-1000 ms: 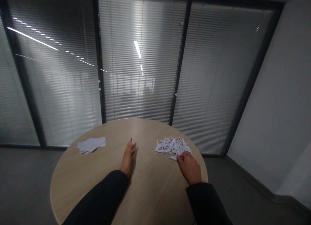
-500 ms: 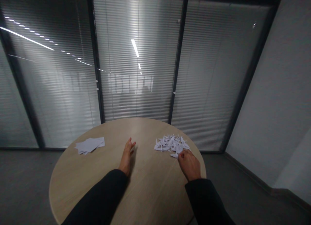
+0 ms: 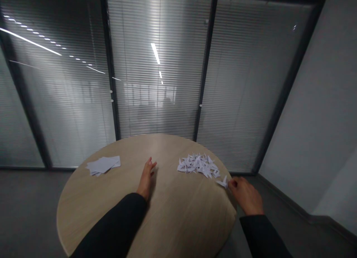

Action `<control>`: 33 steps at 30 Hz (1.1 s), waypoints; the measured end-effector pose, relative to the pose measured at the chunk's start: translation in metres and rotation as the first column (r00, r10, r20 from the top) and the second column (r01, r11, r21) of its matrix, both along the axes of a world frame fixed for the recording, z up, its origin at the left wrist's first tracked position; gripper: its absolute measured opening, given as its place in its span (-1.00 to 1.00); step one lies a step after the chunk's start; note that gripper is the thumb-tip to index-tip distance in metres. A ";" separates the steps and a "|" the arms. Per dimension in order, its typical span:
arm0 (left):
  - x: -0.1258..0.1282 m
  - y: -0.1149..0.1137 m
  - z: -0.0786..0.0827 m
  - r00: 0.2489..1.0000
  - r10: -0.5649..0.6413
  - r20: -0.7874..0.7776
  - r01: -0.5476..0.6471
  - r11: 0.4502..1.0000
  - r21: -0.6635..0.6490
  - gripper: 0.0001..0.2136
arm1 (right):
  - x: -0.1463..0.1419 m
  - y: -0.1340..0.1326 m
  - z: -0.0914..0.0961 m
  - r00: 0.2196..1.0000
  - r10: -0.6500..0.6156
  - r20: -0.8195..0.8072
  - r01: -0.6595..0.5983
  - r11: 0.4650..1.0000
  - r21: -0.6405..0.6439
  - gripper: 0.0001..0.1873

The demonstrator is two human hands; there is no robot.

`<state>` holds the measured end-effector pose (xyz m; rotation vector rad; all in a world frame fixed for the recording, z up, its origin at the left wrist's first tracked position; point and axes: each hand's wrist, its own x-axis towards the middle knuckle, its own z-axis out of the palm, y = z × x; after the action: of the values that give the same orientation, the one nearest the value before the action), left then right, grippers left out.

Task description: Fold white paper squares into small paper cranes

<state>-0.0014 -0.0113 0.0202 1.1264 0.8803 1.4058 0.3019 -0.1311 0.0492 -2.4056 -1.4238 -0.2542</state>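
Between the fingertips of my right hand (image 3: 247, 195) is a folded white paper crane (image 3: 223, 183), pinched near the table's right edge. A heap of similar white paper cranes (image 3: 198, 165) lies just beyond and to the left of that hand. My left hand (image 3: 146, 180) rests on its side at the middle of the table, fingers apart and nothing in them. Its palm faces right, toward the heap.
The round wooden table (image 3: 173, 217) carries a stack of flat white paper sheets (image 3: 103, 165) at its left. Behind it stand glass panels with blinds (image 3: 158, 113). A pale wall (image 3: 320, 139) rises at the right.
My right hand has moved right, away from the heap toward the table's edge, with the paper crane in its fingers. My left hand has stayed in place.
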 end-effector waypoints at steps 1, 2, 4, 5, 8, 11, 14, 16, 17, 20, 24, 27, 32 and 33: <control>0.000 0.000 0.000 1.000 -0.001 -0.002 0.001 1.000 -0.002 -0.47 | 0.004 -0.001 0.000 1.000 -0.006 -0.006 0.006 1.000 -0.027 -0.74; 0.000 0.000 0.000 1.000 0.000 -0.004 0.000 1.000 -0.005 -0.47 | 0.006 -0.001 -0.001 1.000 -0.015 -0.009 0.015 0.999 -0.043 -0.73; 0.000 0.001 -0.001 1.000 0.000 -0.010 0.000 1.000 -0.011 -0.46 | 0.008 0.002 -0.003 1.000 -0.010 -0.003 0.010 0.999 -0.045 -0.73; 0.000 0.001 -0.001 1.000 0.001 -0.011 -0.001 1.000 -0.010 -0.46 | 0.007 0.004 -0.005 1.000 -0.001 0.003 0.001 0.999 -0.039 -0.73; -0.001 0.001 -0.002 1.000 -0.003 -0.010 0.003 1.000 0.004 -0.46 | 0.002 0.014 -0.011 1.000 -0.005 0.022 0.006 0.999 -0.034 -0.72; -0.001 0.001 -0.002 1.000 -0.007 -0.011 0.007 1.000 0.007 -0.46 | -0.001 0.023 -0.014 0.998 -0.023 0.058 0.024 1.000 -0.016 -0.72; 0.000 0.001 -0.001 1.000 -0.006 -0.012 0.006 1.000 -0.004 -0.46 | 0.001 0.032 -0.015 0.997 -0.011 0.078 0.012 1.000 -0.012 -0.71; 0.000 0.001 0.000 1.000 -0.009 -0.007 0.009 1.000 -0.012 -0.46 | 0.005 0.036 -0.015 0.997 -0.004 0.075 0.006 1.000 -0.027 -0.70; 0.000 0.001 0.000 1.000 -0.011 -0.006 0.011 1.000 -0.014 -0.46 | 0.008 0.038 -0.015 0.998 0.000 0.069 0.003 0.999 -0.033 -0.71; -0.001 0.001 0.001 1.000 -0.012 -0.005 0.012 1.000 -0.012 -0.45 | 0.016 0.040 -0.014 0.999 0.008 0.049 -0.007 1.000 -0.019 -0.72; 0.000 -0.001 0.001 1.000 -0.006 -0.010 0.006 1.000 -0.010 -0.44 | 0.025 0.039 -0.014 0.999 0.041 -0.015 -0.041 0.999 0.000 -0.74; 0.000 -0.002 0.002 1.000 -0.009 -0.005 0.009 1.000 -0.006 -0.45 | 0.032 0.038 -0.015 0.993 0.096 -0.074 -0.096 0.995 0.007 -0.74; 0.000 -0.002 0.002 1.000 -0.024 0.001 0.024 1.000 -0.016 -0.46 | 0.045 0.043 -0.016 0.987 0.128 -0.095 -0.113 0.982 0.149 -0.60; 0.000 -0.002 0.002 1.000 -0.028 -0.002 0.028 1.000 -0.010 -0.46 | 0.047 0.046 -0.015 0.988 0.127 -0.083 -0.109 0.975 0.193 -0.61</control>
<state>-0.0010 -0.0137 0.0222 1.1285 0.8694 1.3760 0.3488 -0.0856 0.0341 -2.1449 -1.4267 -0.2313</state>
